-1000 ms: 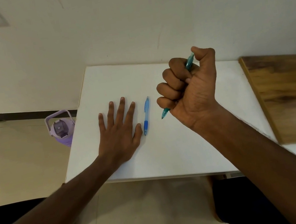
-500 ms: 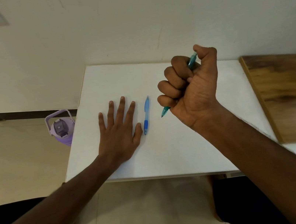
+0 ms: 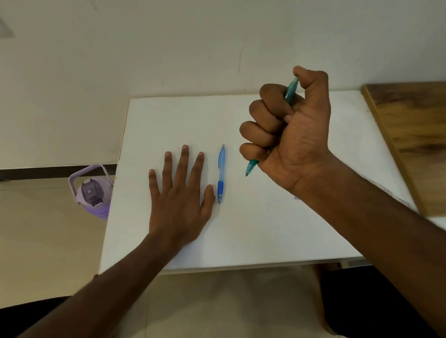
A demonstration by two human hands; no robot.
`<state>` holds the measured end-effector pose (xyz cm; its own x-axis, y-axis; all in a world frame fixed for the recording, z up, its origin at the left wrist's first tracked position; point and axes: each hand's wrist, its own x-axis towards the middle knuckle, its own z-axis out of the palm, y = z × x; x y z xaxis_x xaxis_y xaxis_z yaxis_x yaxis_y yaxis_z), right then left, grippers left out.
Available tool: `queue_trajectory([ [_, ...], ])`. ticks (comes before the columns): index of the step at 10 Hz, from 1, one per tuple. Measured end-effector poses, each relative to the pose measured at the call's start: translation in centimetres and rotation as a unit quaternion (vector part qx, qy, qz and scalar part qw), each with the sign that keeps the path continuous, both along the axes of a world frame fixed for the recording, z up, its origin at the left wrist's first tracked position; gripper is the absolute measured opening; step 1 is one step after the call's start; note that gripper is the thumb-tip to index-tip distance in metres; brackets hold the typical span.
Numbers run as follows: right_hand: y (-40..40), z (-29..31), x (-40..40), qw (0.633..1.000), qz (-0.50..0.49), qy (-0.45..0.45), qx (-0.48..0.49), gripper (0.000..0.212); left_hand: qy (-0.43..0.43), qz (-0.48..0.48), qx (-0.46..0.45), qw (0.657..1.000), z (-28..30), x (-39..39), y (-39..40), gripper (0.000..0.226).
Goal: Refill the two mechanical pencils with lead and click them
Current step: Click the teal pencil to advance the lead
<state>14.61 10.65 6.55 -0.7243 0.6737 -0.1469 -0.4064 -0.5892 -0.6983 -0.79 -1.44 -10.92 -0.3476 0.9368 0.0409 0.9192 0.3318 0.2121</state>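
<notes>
My right hand [image 3: 289,135] grips a teal mechanical pencil [image 3: 251,167] in a fist above the white table [image 3: 255,231]. Its tip pokes out below the little finger and points down-left; my thumb sits on the top end near the button. A blue mechanical pencil [image 3: 222,173] lies on the table, tip toward me, just right of my left hand [image 3: 181,198]. That hand lies flat, palm down, fingers spread, its thumb close to the blue pencil's grip. No lead case shows.
A wooden board [image 3: 439,143] lies along the table's right side. On the floor left of the table stands a purple water bottle [image 3: 92,194]. The wall rises right behind the table's far edge.
My right fist with the teal pencil has shifted slightly, and the thumb stays on the pencil's top end. The left hand and blue pencil have not moved.
</notes>
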Motion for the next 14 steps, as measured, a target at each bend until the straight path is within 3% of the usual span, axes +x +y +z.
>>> queue_trajectory([
  [14, 0.06, 0.12, -0.04, 1.000, -0.011, -0.006, 0.005, 0.059, 0.011, -0.002, 0.000, 1.000, -0.39, -0.11, 0.00, 0.074],
])
